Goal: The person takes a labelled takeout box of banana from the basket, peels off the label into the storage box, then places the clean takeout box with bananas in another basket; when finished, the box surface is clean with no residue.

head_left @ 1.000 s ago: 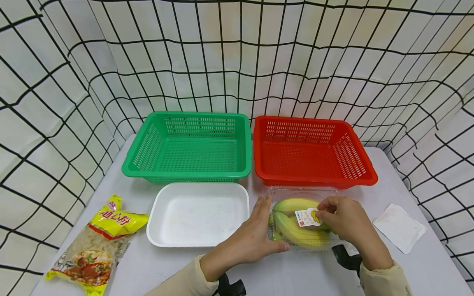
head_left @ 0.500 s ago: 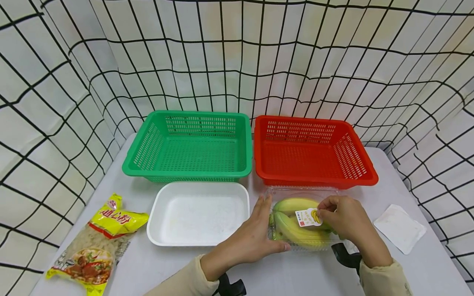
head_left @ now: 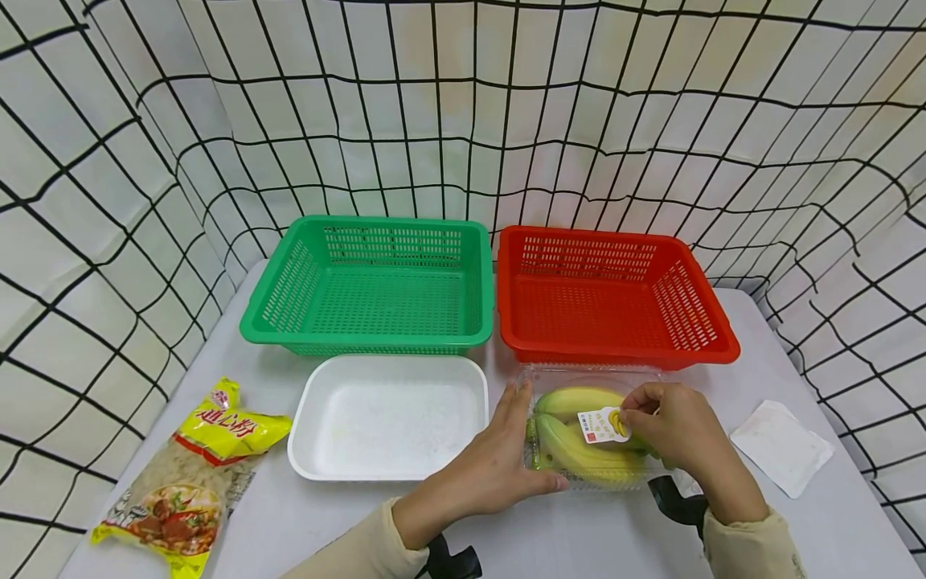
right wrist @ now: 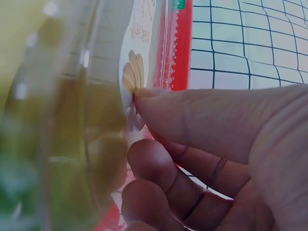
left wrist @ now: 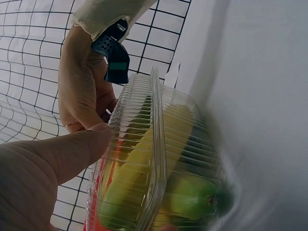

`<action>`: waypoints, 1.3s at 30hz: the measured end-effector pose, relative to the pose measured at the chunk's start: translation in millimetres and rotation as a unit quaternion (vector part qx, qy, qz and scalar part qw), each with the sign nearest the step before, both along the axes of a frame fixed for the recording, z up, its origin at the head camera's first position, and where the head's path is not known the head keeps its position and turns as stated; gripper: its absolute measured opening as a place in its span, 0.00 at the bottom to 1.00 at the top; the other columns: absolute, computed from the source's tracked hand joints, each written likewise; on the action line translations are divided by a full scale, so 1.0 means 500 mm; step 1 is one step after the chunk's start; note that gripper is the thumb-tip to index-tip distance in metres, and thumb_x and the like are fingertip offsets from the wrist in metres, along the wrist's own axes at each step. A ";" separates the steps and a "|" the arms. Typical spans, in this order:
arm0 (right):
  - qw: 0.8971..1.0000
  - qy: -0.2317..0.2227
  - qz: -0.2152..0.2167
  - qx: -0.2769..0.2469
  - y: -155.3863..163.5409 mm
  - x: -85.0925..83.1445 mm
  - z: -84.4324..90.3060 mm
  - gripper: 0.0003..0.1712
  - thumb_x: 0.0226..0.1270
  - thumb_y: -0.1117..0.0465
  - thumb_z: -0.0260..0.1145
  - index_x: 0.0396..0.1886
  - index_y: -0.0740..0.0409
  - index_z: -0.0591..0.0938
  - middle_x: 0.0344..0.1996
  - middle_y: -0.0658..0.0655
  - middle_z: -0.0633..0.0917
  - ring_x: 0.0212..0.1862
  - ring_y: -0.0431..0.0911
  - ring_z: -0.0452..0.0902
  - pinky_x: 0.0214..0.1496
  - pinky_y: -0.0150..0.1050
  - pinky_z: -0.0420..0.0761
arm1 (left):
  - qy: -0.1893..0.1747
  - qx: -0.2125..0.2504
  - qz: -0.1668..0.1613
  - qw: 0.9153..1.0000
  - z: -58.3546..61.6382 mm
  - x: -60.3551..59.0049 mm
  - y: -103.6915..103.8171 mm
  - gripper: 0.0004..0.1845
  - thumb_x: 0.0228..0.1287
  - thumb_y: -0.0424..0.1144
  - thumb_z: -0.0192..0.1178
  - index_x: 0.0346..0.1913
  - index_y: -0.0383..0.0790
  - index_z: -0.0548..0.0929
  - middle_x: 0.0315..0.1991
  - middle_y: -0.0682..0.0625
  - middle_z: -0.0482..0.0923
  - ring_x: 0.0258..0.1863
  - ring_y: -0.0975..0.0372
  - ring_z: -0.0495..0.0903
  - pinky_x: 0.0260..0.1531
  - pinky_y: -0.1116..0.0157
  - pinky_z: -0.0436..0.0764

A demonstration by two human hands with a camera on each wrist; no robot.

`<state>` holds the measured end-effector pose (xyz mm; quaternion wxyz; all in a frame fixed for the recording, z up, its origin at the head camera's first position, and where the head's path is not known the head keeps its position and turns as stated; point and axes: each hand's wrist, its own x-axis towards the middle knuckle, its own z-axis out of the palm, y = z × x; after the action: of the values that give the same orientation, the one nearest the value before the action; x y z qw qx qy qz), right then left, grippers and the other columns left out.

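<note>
A clear plastic clamshell box [head_left: 629, 375] with green-yellow bananas [head_left: 579, 452] inside lies at the right front of the table. My left hand [head_left: 492, 462] grips its left side, the thumb along the front and the fingers reaching up the left edge. In the left wrist view, that thumb touches the ribbed lid [left wrist: 139, 96]. On the lid is a white sticker label [head_left: 597, 426] printed with bananas. My right hand [head_left: 680, 430] pinches the label's right end. Close up in the right wrist view, the thumb presses on the printed bananas [right wrist: 134, 70]; the forefinger's tip is hidden behind it.
Behind the box stands a red basket [head_left: 615, 354], with a green basket [head_left: 365, 338] beside it. A white tray [head_left: 387, 418] sits left of the box. A yellow noodle bag [head_left: 191, 482] lies far left, a white square packet [head_left: 781, 446] far right. Black wire mesh [head_left: 470, 145] encloses the table.
</note>
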<state>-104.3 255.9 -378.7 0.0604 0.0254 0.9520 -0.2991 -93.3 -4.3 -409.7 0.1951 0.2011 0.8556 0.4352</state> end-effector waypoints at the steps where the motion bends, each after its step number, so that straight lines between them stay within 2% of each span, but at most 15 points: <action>1: 1.000 0.000 -0.001 0.000 0.000 0.000 0.000 0.06 0.63 0.60 0.75 0.36 0.58 0.89 0.27 0.53 0.84 0.33 0.49 0.75 0.23 0.39 0.78 | 0.001 0.000 0.000 1.000 0.000 0.000 0.000 0.66 0.59 0.55 0.76 0.86 0.44 0.39 0.85 0.39 0.36 0.81 0.44 0.52 0.70 0.40 0.68; 8: 1.000 0.006 0.001 0.003 -0.001 -0.003 0.003 0.06 0.62 0.60 0.75 0.35 0.58 0.90 0.27 0.53 0.85 0.33 0.49 0.75 0.27 0.38 0.79 | 0.001 -0.001 0.000 1.000 -0.002 -0.001 0.000 0.65 0.59 0.55 0.76 0.86 0.45 0.39 0.85 0.40 0.36 0.81 0.44 0.52 0.70 0.40 0.69; 23: 1.000 -0.003 0.000 0.003 -0.003 -0.006 0.005 0.04 0.62 0.61 0.75 0.33 0.57 0.90 0.26 0.52 0.85 0.33 0.49 0.76 0.31 0.38 0.80 | 0.002 -0.005 0.002 1.000 -0.003 -0.001 0.001 0.65 0.59 0.54 0.76 0.86 0.43 0.40 0.85 0.40 0.37 0.81 0.44 0.53 0.70 0.41 0.69; 32: 1.000 -0.003 -0.005 -0.005 0.001 -0.008 0.005 0.09 0.64 0.60 0.77 0.40 0.61 0.91 0.31 0.54 0.89 0.35 0.48 0.79 0.33 0.38 0.82 | 0.002 -0.004 0.001 1.000 -0.002 -0.001 0.001 0.65 0.59 0.55 0.76 0.86 0.44 0.40 0.85 0.41 0.37 0.82 0.46 0.50 0.71 0.41 0.68; 39: 1.000 -0.009 -0.007 -0.009 0.003 -0.008 0.004 0.09 0.64 0.60 0.76 0.39 0.62 0.91 0.31 0.54 0.89 0.34 0.48 0.78 0.33 0.38 0.83 | 0.004 -0.003 0.001 1.000 -0.001 -0.001 0.001 0.65 0.59 0.54 0.76 0.86 0.44 0.40 0.85 0.40 0.36 0.82 0.46 0.51 0.71 0.41 0.68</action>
<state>-108.5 257.3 -376.7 0.0670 0.0337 0.9484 -0.3082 -93.6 -4.0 -410.5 0.1918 0.2016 0.8578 0.4322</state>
